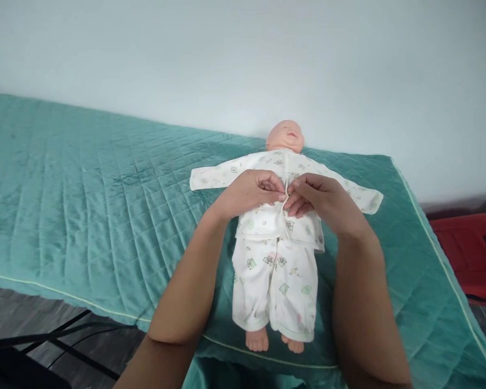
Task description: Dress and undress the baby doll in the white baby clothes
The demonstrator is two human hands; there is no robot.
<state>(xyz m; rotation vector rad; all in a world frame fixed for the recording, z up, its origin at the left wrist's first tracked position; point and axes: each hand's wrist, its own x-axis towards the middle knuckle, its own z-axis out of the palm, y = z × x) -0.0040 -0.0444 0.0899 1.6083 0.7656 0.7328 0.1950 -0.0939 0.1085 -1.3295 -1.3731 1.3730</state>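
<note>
Head view, doll: lying on its back, head toward the pale wall, bare feet toward the near edge.
Shirt: white, printed, worn by the doll, both sleeves spread to the sides; front edges meet under the fingers, fastenings too small to make out from where I stand.
Left hand: narrow, thumb and forefinger pinching one front edge at mid-chest.
Right hand: narrow too, thumb and forefinger closed at the facing edge, other fingers curled against the cloth.
Step in hand: judged to be work on the front closure, partway down; whether it is being joined or parted, I cannot tell.
Next move: would call, in my judgement, for both edges held level and light fingertip pressure, without dragging the cloth.
Trousers: matching print, tops under the shirt hem, legs lying side by side.
Quilted cover: green, beneath the doll, lightly wrinkled.
Surroundings: red object beyond the cover's right edge; black bars over dark floor, lower left.
</note>
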